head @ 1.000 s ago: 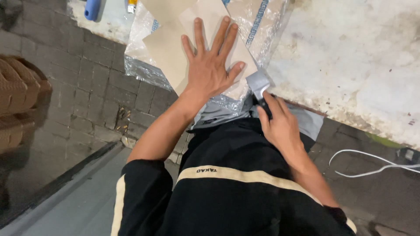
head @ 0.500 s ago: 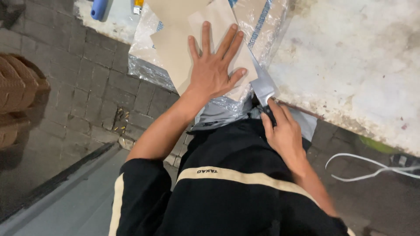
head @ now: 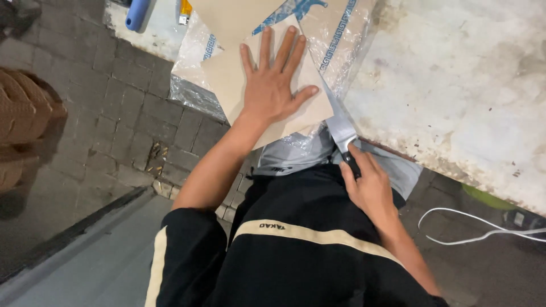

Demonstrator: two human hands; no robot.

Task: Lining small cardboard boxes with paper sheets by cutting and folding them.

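Fingers of the right hand are curled tight around the dark handle of a knife, index finger laid along the top of the grip. That hold seems meant to steady and steer the blade. The handle sits low, near the body; the blade points up and away, its flat steel running along the right edge of a tan paper sheet.

Left hand: palm flat on that sheet, all five fingers spread wide, thumb out towards the blade side. Judged reason: a wide press keeps the thin sheet from sliding or lifting under the edge. The thumb tip lies near the blade but apart from it.

The tan sheet lies on a clear plastic bag with blue printed bands, which hangs slightly over the near edge of the worktop. A second tan sheet lies partly under the first, further up.

The worktop is pale, stained and rough, chipped along the near edge. At the far left corner of it lies a blue cylindrical handle, with a small yellow object beside it; what kind, I cannot tell.

Off the table: grey brick paving on the left, a white cable on the ground to the right.
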